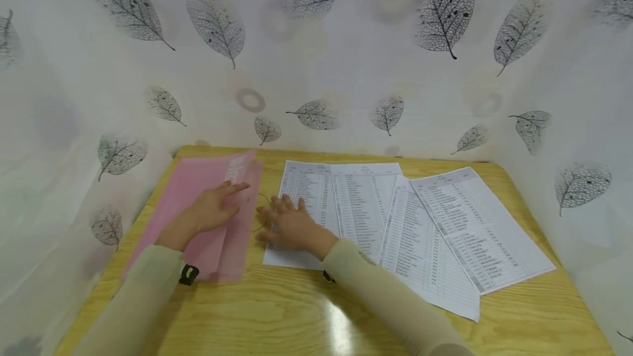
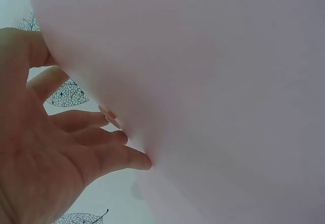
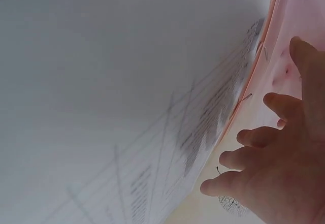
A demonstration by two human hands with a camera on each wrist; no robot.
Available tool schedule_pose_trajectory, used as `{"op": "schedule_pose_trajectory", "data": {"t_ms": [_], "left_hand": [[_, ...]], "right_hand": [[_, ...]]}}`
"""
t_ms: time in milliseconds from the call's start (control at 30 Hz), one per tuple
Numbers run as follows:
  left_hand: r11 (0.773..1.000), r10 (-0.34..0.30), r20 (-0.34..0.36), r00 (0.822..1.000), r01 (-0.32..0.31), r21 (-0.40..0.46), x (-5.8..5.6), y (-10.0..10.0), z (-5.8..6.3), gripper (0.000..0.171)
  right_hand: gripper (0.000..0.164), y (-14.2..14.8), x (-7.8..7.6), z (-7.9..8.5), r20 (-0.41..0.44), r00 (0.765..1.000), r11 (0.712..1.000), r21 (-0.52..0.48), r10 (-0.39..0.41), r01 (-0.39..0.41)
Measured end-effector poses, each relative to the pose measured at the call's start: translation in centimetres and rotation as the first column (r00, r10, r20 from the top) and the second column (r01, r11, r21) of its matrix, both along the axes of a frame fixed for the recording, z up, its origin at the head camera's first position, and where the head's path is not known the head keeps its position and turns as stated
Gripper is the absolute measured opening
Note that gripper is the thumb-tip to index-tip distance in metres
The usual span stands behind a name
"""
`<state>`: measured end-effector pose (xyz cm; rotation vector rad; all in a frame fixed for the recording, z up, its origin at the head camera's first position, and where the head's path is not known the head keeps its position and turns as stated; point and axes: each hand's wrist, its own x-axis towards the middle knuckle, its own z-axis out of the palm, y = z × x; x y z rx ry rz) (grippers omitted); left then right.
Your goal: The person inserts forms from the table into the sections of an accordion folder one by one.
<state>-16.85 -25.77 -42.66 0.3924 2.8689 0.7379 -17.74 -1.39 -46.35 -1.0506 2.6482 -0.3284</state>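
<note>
A pink translucent folder (image 1: 198, 180) lies at the left of the wooden table. My left hand (image 1: 203, 213) rests on it with fingers spread. In the left wrist view its fingertips touch the pink sheet (image 2: 213, 92). My right hand (image 1: 296, 229) reaches over the left edge of the leftmost printed sheet (image 1: 306, 177), fingers spread and pointing toward the folder. A thin elastic cord (image 1: 260, 228) loops out from the folder's right edge close by the right fingertips. In the right wrist view, the right hand (image 3: 277, 158) has its fingers extended beside the printed paper (image 3: 127, 82).
More printed sheets fan out to the right, overlapping: a second sheet (image 1: 361, 196), a third (image 1: 420, 240) and a tilted one (image 1: 484, 229) at the far right. A leaf-patterned cloth (image 1: 326, 54) walls the table (image 1: 257, 312) at the back and both sides.
</note>
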Motion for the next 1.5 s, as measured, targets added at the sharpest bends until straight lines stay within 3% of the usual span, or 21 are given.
{"op": "schedule_pose_trajectory", "data": {"t_ms": [200,467,867,1033,1300,1500], "left_hand": [[0.998,-0.001,0.019,1.0,0.0,0.057,0.3,-0.4,0.0,0.057],[0.994,0.009,0.06,0.998,-0.015,0.105,0.0,-1.2,0.1,0.059],[0.988,0.031,0.063,0.998,-0.04,0.148,0.2,-2.2,1.4,0.058],[0.986,0.032,0.08,0.996,-0.045,0.158,0.5,-2.7,2.6,0.057],[0.947,0.031,0.071,0.997,-0.052,0.318,0.6,-4.6,4.1,0.055],[0.899,0.091,0.093,0.991,-0.122,0.421,1.1,-6.4,4.5,0.056]], "right_hand": [[0.074,-0.9,0.3,-0.7,0.02,0.999,0.997,0.057,0.051,-0.052],[0.074,-1.2,0.5,-0.5,0.056,0.998,0.993,0.111,0.033,-0.039],[0.073,-1.5,0.4,-0.2,0.043,0.998,0.988,0.147,0.04,-0.046],[0.074,-1.5,0.4,-0.2,0.046,0.998,0.981,0.185,0.042,-0.05],[0.075,-1.6,0.4,-0.1,0.065,0.997,0.977,0.209,0.037,-0.05],[0.074,-1.6,0.2,-0.2,0.075,0.996,0.978,0.201,0.047,-0.061]]}}
